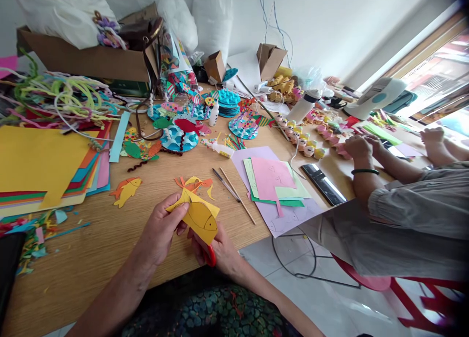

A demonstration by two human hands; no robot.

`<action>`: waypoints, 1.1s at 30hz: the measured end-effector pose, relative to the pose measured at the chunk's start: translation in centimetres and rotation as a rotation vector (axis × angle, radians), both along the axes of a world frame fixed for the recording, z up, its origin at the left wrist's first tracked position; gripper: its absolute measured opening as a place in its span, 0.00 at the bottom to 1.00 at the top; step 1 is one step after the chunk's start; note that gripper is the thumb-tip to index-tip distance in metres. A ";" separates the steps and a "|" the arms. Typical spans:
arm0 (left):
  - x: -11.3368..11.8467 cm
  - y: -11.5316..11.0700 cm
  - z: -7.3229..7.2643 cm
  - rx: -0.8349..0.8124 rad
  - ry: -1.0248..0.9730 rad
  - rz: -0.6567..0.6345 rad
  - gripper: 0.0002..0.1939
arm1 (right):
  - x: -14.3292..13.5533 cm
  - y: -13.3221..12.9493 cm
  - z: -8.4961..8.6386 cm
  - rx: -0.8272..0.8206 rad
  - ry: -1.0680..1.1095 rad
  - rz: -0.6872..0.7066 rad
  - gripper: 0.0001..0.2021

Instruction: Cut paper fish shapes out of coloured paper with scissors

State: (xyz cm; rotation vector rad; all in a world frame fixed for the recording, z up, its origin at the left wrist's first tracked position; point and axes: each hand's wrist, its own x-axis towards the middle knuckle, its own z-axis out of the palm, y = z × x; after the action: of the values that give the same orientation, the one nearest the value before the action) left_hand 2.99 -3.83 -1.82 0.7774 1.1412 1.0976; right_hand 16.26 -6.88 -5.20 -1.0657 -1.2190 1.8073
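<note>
My left hand (164,223) pinches a piece of yellow paper (202,219) with a fish outline drawn on it, the thumb pressing on top. In my right hand (220,250) is a pair of scissors with red handles (211,256), held below the paper's lower right edge. The blades are hidden behind the paper. Just beyond the paper lie orange and yellow paper scraps (198,181). Cut-out yellow and orange paper fish (127,190) rest on the table to the left of my hands.
Coloured paper sheets (44,161) are stacked at left, above scraps (34,242). A pen (224,183), a wooden stick (238,195), pink paper (269,173) and a phone (323,184) lie to the right. Decorated discs (179,137) stand beyond. Another person's hands (361,146) are at far right.
</note>
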 end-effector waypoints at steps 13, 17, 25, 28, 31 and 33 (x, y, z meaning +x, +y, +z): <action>-0.1 0.0 -0.2 0.002 0.006 -0.007 0.09 | 0.0 -0.1 -0.6 0.011 0.000 -0.012 0.21; -0.1 0.0 -0.4 0.016 0.002 -0.015 0.10 | 0.0 -0.1 -0.8 0.012 0.021 -0.019 0.19; -0.2 0.0 -0.7 0.030 0.020 0.004 0.11 | 0.2 0.2 -0.4 0.075 -0.027 0.038 0.19; -0.2 0.0 -0.5 0.016 0.024 -0.021 0.11 | 0.4 0.3 0.0 0.093 -0.031 0.047 0.18; -0.1 0.0 -0.4 -0.007 0.015 -0.029 0.11 | 0.4 0.3 0.1 0.088 -0.034 0.036 0.18; -0.1 0.0 -0.3 -0.028 0.012 -0.034 0.11 | 0.4 0.2 0.1 0.082 -0.035 0.033 0.18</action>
State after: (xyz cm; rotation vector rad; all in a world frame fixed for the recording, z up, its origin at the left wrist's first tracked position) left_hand 2.86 -3.87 -2.14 0.7805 1.1471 1.0478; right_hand 16.67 -6.68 -5.06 -1.0407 -1.3277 1.7544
